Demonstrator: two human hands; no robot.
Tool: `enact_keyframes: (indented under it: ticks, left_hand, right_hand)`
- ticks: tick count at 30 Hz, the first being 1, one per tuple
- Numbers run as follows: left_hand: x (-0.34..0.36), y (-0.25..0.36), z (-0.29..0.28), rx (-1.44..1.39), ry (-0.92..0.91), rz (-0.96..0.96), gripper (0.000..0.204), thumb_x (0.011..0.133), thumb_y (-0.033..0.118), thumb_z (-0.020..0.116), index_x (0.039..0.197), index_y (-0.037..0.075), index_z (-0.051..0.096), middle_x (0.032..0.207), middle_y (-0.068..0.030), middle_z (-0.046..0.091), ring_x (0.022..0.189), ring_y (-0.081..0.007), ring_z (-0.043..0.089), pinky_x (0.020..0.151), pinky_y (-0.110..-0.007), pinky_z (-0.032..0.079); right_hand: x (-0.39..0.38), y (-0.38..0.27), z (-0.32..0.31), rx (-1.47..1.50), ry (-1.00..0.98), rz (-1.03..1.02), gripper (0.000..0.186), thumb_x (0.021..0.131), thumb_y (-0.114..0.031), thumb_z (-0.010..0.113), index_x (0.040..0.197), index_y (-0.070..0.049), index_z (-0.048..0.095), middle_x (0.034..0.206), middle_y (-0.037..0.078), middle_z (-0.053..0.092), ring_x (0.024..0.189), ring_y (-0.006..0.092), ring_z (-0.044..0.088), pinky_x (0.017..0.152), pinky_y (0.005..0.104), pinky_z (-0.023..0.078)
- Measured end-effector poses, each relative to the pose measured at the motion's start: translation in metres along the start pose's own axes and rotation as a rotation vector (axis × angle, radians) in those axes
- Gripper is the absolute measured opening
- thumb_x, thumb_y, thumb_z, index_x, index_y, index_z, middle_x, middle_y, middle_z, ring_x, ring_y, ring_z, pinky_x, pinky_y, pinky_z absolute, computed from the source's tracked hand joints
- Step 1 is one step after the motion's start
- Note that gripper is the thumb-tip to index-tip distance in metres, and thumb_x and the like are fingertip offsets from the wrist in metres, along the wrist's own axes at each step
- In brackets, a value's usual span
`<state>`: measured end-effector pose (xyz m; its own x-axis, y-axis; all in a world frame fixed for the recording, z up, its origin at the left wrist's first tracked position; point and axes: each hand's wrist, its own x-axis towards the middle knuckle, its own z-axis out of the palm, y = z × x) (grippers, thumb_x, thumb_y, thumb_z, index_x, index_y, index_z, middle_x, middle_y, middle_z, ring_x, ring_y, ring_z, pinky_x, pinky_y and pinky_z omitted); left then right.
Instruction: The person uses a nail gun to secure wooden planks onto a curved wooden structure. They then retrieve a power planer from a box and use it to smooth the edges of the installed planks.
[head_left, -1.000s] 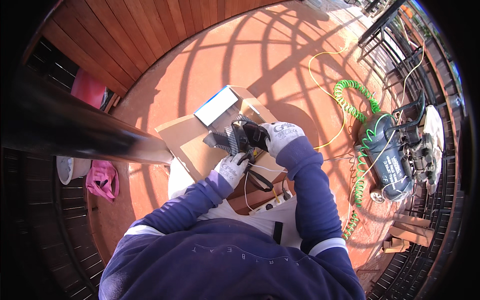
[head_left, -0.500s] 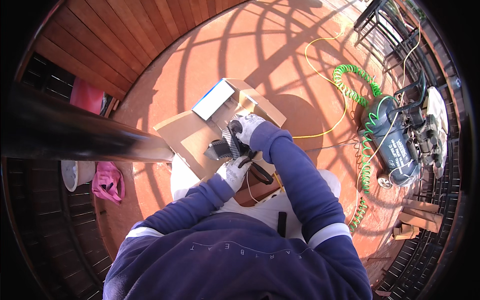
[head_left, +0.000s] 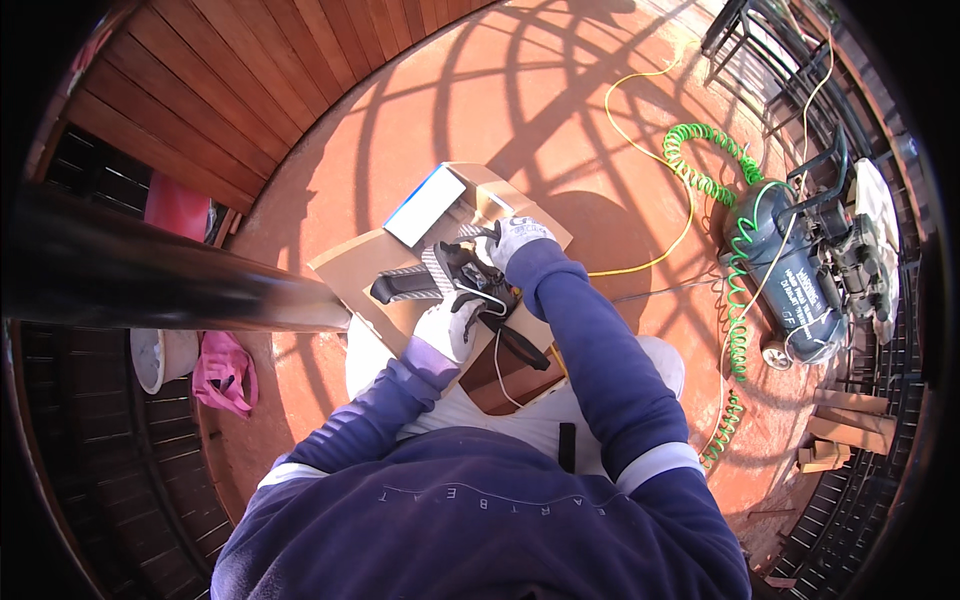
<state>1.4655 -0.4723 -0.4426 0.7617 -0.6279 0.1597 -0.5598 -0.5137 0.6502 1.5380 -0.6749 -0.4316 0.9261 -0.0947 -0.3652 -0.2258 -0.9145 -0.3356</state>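
The device (head_left: 440,268) is black with grey, patterned bands. It sits tilted between both hands, the left (head_left: 450,328) gripping its near side, the right (head_left: 518,240) its far right end. One padded arm sticks out leftward over the open box (head_left: 345,262); whether it touches cardboard is unclear.

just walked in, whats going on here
A person in a dark blue sweatshirt is handling a black-and-grey device with patterned straps over an opened brown cardboard box. The white-gloved left hand holds its near side; the white-gloved right hand holds its far right side. A dark, tank-shaped compressor with a green coiled hose sits to the right.
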Motion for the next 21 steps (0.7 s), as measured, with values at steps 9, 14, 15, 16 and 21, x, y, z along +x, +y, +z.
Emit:
enact_keyframes:
  ticks: [9,14,15,16,21]
  left_hand:
    - [0.107,-0.098,-0.081,-0.115,0.374,-0.425,0.015,0.086,0.013,0.056,0.093,0.007,0.067,0.088,-0.0159,0.069,0.087,-0.0325,0.067,0.080,-0.043,0.051]
    - [0.140,-0.167,-0.066,0.365,0.027,-0.616,0.072,0.081,0.041,0.072,0.143,0.014,0.045,0.132,-0.0171,0.057,0.119,-0.0345,0.058,0.100,-0.042,0.048]
    - [0.147,-0.176,-0.058,0.437,-0.114,-0.711,0.088,0.076,0.048,0.076,0.149,0.016,0.037,0.139,-0.0174,0.051,0.126,-0.0353,0.053,0.104,-0.044,0.045]
    - [0.149,-0.166,-0.050,0.494,-0.206,-0.717,0.095,0.074,0.051,0.077,0.151,0.018,0.033,0.141,-0.0161,0.050,0.128,-0.0361,0.050,0.105,-0.047,0.044]
    - [0.142,-0.139,-0.011,0.660,-0.419,-0.685,0.117,0.065,0.056,0.082,0.157,0.020,0.018,0.153,-0.0186,0.034,0.135,-0.0440,0.040,0.109,-0.051,0.039]
  right_hand:
    - [0.002,0.039,-0.019,0.191,0.203,0.023,0.044,0.085,-0.022,0.062,0.129,-0.017,0.060,0.115,0.018,0.067,0.107,0.0362,0.064,0.094,0.0441,0.050]
    - [-0.034,0.045,-0.012,0.114,0.176,0.000,0.048,0.081,-0.019,0.063,0.128,-0.009,0.058,0.110,0.023,0.067,0.104,0.0381,0.063,0.092,0.0443,0.051]
    - [-0.039,0.044,-0.007,0.083,0.140,0.013,0.049,0.081,-0.019,0.064,0.128,-0.008,0.057,0.109,0.023,0.067,0.104,0.0381,0.064,0.091,0.0446,0.051]
    - [-0.048,0.045,-0.004,0.049,0.097,0.043,0.050,0.081,-0.019,0.064,0.128,-0.007,0.056,0.108,0.023,0.068,0.103,0.0381,0.064,0.091,0.0448,0.051]
    - [-0.068,0.042,0.002,0.026,0.046,0.073,0.049,0.080,-0.022,0.067,0.125,-0.004,0.056,0.107,0.022,0.068,0.103,0.0380,0.064,0.091,0.0446,0.051]
